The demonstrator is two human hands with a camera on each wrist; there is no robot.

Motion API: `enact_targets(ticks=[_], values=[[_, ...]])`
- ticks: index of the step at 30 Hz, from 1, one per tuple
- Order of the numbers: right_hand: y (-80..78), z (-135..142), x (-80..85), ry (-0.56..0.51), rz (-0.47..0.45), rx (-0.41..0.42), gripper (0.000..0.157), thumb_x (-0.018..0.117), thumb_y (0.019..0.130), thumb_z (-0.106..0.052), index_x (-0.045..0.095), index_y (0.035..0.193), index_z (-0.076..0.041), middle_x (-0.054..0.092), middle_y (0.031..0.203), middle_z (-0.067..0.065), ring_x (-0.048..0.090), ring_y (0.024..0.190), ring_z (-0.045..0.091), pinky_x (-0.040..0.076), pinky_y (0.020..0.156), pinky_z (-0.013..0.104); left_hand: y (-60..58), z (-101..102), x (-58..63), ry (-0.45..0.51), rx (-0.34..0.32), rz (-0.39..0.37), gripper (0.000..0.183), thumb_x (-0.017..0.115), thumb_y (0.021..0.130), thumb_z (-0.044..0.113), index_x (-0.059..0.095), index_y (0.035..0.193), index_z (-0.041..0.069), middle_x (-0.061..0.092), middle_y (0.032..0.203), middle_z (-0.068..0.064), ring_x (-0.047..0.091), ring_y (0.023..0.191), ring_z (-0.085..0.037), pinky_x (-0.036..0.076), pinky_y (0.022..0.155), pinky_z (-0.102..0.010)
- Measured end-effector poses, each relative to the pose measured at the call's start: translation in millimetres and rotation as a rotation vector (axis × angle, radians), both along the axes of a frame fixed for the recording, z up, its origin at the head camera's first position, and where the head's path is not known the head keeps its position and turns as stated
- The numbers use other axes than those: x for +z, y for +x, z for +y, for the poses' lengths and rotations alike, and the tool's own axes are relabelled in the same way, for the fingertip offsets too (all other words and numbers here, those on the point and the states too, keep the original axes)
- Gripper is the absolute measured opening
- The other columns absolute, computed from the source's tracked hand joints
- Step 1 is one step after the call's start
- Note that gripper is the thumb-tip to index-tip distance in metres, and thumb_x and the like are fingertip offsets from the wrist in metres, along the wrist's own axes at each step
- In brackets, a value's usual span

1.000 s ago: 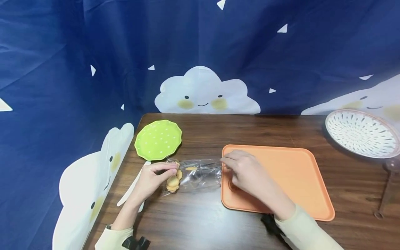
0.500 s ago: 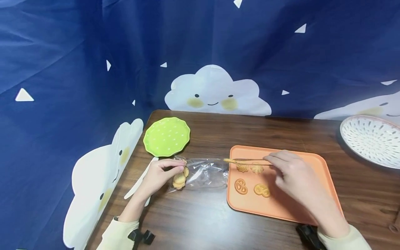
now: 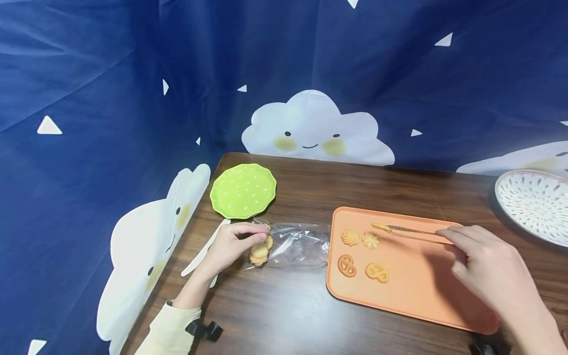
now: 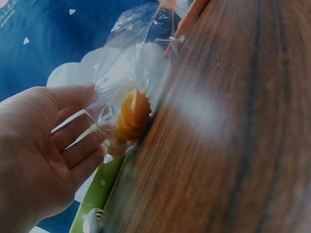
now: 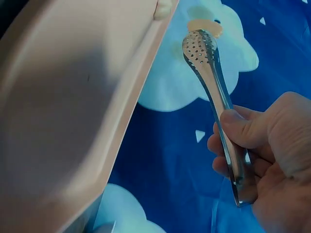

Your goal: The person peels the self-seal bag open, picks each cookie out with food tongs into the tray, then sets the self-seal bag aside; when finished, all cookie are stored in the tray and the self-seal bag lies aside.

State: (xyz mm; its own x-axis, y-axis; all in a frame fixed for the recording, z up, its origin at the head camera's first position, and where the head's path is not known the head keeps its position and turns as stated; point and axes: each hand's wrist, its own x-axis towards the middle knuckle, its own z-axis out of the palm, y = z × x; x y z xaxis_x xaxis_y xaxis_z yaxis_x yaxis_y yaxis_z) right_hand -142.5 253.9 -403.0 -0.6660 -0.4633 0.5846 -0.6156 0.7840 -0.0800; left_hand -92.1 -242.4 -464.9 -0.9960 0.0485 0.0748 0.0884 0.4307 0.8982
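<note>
My left hand [image 3: 230, 246] pinches the edge of a clear plastic bag [image 3: 299, 246] lying on the table. Ridged yellow cookies [image 4: 133, 114] sit at the bag's near-hand end, just past the fingertips. In my right hand [image 3: 488, 256] is a pair of metal tongs [image 5: 221, 97] with perforated tips, the thumb and fingers wrapped about the handle. The tips clamp a pale yellow cookie [image 3: 380, 227] above the orange tray [image 3: 417, 291]. On the tray's left part lie a swirl cookie [image 3: 350, 237], a flower-shaped cookie [image 3: 371, 240] and two pretzel cookies [image 3: 347, 265].
A green dotted plate [image 3: 241, 192] stands at the back left of the table. White utensils [image 3: 199, 256] lie partly beneath the left forearm. At the right edge is a white patterned plate [image 3: 534, 204]. A blue cloth [image 3: 248, 59] with clouds hangs behind.
My right hand has moved right, drawing the tongs from the bag and carrying the cookie over the tray. The tray's cookies have come into view. My left hand keeps its pinch; the head view has shifted.
</note>
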Motion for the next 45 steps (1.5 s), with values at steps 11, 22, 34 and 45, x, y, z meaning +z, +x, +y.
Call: enact_targets(ticks=[11, 22, 34, 45], values=[[-4.6, 32.4, -11.6, -0.053, 0.043, -0.019, 0.039, 0.045, 0.075, -0.011, 0.074, 0.1, -0.002, 0.075, 0.091, 0.015, 0.056, 0.086, 0.023, 0.04, 0.068, 0.042, 0.2, 4.1, 0.2, 0.016, 0.005, 0.015, 0.023, 0.081, 0.087, 0.028, 0.08, 0.107, 0.017, 0.079, 0.112, 0.004, 0.072, 0.114, -0.008, 0.056, 0.102, -0.021], [-4.0, 44.6, -31.7, -0.082, 0.01, -0.023, 0.04, 0.053, 0.06, 0.003, 0.074, 0.094, -0.003, 0.075, 0.09, 0.016, 0.053, 0.089, 0.027, 0.037, 0.072, 0.037, -2.8, 9.0, 0.1, 0.046, -0.013, -0.014, 0.026, 0.081, 0.087, 0.031, 0.08, 0.108, 0.016, 0.079, 0.114, 0.006, 0.072, 0.115, -0.009, 0.056, 0.104, -0.023], [13.3, 57.7, -36.2, -0.144, -0.002, 0.013, 0.041, 0.05, 0.059, 0.005, 0.071, 0.093, 0.004, 0.071, 0.087, 0.021, 0.049, 0.09, 0.016, 0.024, 0.094, -0.002, -17.7, 18.2, -4.8, 0.061, -0.09, 0.004, 0.024, 0.08, 0.087, 0.029, 0.08, 0.107, 0.015, 0.079, 0.115, 0.002, 0.071, 0.116, -0.011, 0.056, 0.106, -0.031], [19.1, 56.7, -27.0, 0.001, -0.056, -0.052, 0.051, 0.063, 0.046, -0.006, 0.074, 0.096, -0.008, 0.072, 0.091, 0.008, 0.049, 0.085, 0.006, 0.037, 0.065, 0.029, -14.2, 4.7, -4.3, 0.011, -0.067, 0.0, 0.026, 0.08, 0.088, 0.034, 0.08, 0.109, 0.02, 0.079, 0.113, 0.008, 0.072, 0.114, -0.007, 0.056, 0.103, -0.022]])
